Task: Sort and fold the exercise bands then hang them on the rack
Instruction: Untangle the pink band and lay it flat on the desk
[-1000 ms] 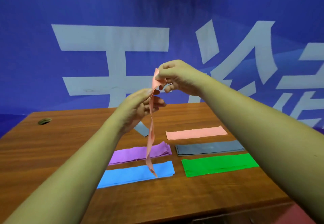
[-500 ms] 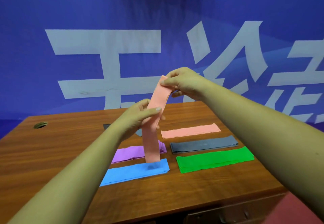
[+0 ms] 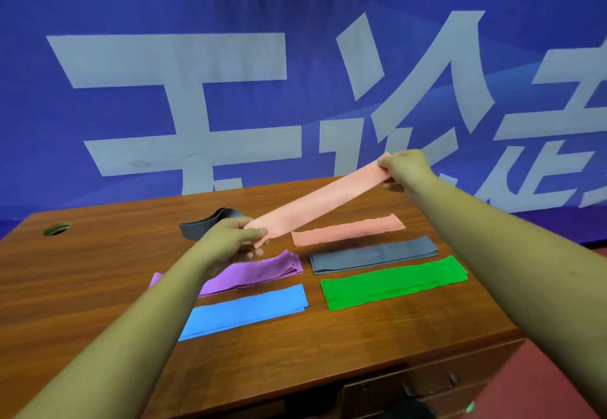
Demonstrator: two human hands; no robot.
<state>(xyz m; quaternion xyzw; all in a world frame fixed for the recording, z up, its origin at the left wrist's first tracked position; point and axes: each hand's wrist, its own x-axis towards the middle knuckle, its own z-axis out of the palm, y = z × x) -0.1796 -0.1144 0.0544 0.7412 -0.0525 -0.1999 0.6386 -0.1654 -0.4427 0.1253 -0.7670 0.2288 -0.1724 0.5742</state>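
You hold a pink band stretched above the desk, your left hand pinching its near end and your right hand its far end. Five folded piles lie sorted below; a grey band waits unfolded, and no rack shows.

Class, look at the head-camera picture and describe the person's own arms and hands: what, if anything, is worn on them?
Nothing is worn that shows. The left forearm and right forearm are bare from the picture's edge to the wrist, with no sleeve or cuff in view. The left hand and right hand have no gloves, and no watch, bracelet or ring can be seen. Fingernails are short and unpainted where visible.
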